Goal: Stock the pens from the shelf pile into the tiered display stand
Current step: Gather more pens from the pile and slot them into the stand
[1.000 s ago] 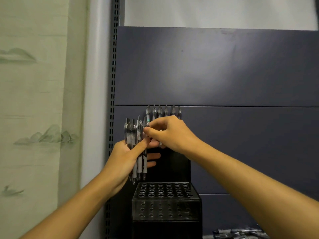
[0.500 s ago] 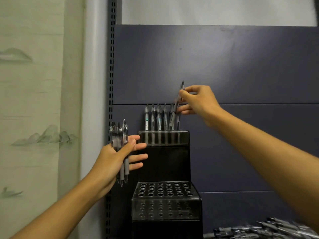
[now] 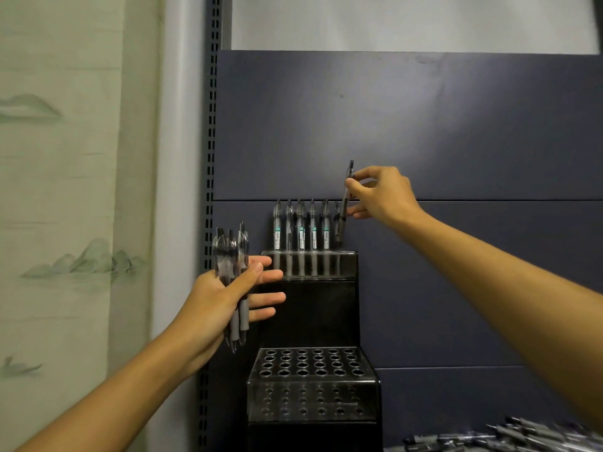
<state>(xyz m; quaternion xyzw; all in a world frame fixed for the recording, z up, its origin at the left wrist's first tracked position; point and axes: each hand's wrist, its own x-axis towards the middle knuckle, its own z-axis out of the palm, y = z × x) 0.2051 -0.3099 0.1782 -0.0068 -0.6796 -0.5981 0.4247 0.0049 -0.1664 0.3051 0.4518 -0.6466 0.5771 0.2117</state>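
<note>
A black tiered display stand (image 3: 306,308) stands against the dark shelf back. Its top tier holds a row of several upright pens (image 3: 301,228). My right hand (image 3: 381,195) pinches one pen (image 3: 345,203) near its top, tip down at the right end of that row, just above the top tier. My left hand (image 3: 225,296) holds a bundle of pens (image 3: 233,275) upright under the thumb, left of the stand, with the fingers stretched out. The lower tier (image 3: 311,363) shows rows of empty holes. The pen pile (image 3: 509,440) lies at the bottom right.
A slotted shelf upright (image 3: 210,190) runs down the left of the dark blue back panel (image 3: 408,125). Left of it hangs a pale curtain (image 3: 65,190) with a landscape print.
My right hand took one pen from the bundle in my left hand and carried it up and right to the top tier's right end. My left hand moved left with the bundle.
</note>
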